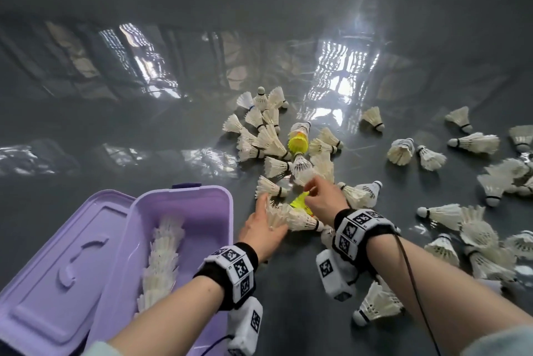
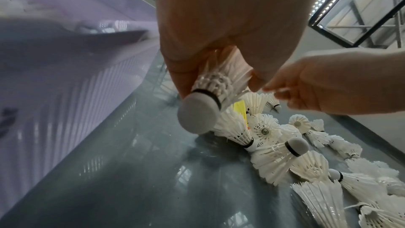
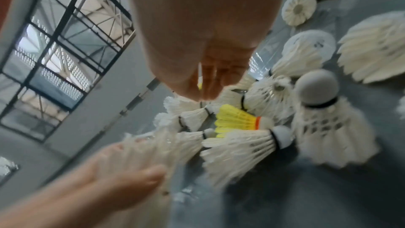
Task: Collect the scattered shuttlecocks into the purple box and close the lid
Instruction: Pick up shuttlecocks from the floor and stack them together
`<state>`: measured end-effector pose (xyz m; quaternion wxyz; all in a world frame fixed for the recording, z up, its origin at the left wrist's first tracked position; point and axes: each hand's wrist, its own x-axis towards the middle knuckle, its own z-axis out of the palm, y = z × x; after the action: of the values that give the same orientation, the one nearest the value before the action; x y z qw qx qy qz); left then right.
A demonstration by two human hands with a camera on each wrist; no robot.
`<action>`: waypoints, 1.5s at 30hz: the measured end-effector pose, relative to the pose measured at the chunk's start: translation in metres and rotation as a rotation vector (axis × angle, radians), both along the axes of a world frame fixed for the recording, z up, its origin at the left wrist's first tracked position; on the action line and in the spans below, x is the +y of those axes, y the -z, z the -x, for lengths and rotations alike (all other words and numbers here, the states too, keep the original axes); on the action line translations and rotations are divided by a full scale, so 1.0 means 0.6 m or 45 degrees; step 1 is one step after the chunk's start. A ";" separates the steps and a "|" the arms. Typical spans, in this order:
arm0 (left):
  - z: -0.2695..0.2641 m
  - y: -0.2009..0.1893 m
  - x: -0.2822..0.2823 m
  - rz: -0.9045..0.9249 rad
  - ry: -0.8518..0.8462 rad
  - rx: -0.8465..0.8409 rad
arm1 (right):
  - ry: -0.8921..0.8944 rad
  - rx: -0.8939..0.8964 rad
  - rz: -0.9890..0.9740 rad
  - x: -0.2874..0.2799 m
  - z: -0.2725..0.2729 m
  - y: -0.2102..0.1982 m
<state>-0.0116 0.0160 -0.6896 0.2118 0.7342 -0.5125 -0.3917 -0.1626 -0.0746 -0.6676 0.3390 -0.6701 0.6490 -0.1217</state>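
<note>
The purple box stands open at lower left, its lid lying flat to the left. A nested row of white shuttlecocks lies inside. Just right of the box, my left hand grips a short nested stack of white shuttlecocks; its cork points back toward the left wrist camera. My right hand reaches in from the right and pinches the rim of a yellow shuttlecock lying against that stack. In the right wrist view only a thin yellow-tipped edge shows between the fingers.
Many white shuttlecocks lie on the glossy grey floor: a pile beyond the hands with a second yellow one, and more to the right and under my right forearm. The box wall is close on the left.
</note>
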 end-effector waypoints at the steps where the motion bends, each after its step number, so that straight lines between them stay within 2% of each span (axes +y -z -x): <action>1: 0.000 0.002 0.001 -0.007 0.006 0.006 | -0.088 0.182 -0.057 -0.001 0.016 0.011; 3: 0.002 0.009 0.004 -0.012 -0.001 0.031 | -0.319 0.414 -0.170 0.005 0.038 0.039; 7: 0.005 0.017 0.013 -0.007 -0.218 0.182 | -0.553 0.517 -0.064 0.030 0.037 0.085; 11: 0.003 0.023 0.021 -0.032 -0.350 0.284 | -0.515 0.635 0.043 0.044 0.021 0.110; 14: 0.000 0.025 0.023 -0.021 -0.360 0.309 | -0.505 0.671 -0.097 0.054 0.012 0.116; 16: 0.000 0.024 0.023 -0.021 -0.383 0.317 | -0.486 0.542 -0.181 0.060 0.009 0.116; 19: 0.002 0.027 0.025 -0.014 -0.410 0.308 | -0.321 0.267 -0.088 0.055 0.008 0.105; 21: 0.006 0.028 0.026 0.013 -0.412 0.321 | -0.245 0.190 -0.031 0.045 0.010 0.095; 27: 0.013 0.013 0.025 0.116 -0.294 0.479 | -0.363 0.025 -0.060 0.042 0.023 0.089; 29: 0.009 0.015 0.021 0.133 -0.297 0.501 | -0.384 -0.045 -0.140 0.049 0.027 0.083; 32: 0.003 0.025 0.016 0.123 -0.348 0.469 | -0.316 -0.141 -0.235 0.052 0.029 0.085; 36: -0.001 0.034 0.018 0.076 -0.396 0.388 | -0.041 -0.276 -0.087 0.044 0.029 0.081; 40: 0.007 0.031 0.026 0.075 -0.305 0.307 | 0.133 -0.502 0.056 0.036 0.020 0.053; 45: 0.017 0.026 0.035 0.079 -0.114 0.214 | 0.141 -0.893 -0.104 0.014 -0.014 0.040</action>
<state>-0.0216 0.0371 -0.7051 0.2942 0.7140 -0.4713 -0.4260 -0.1542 -0.0661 -0.6916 0.5606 -0.5373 0.5327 -0.3365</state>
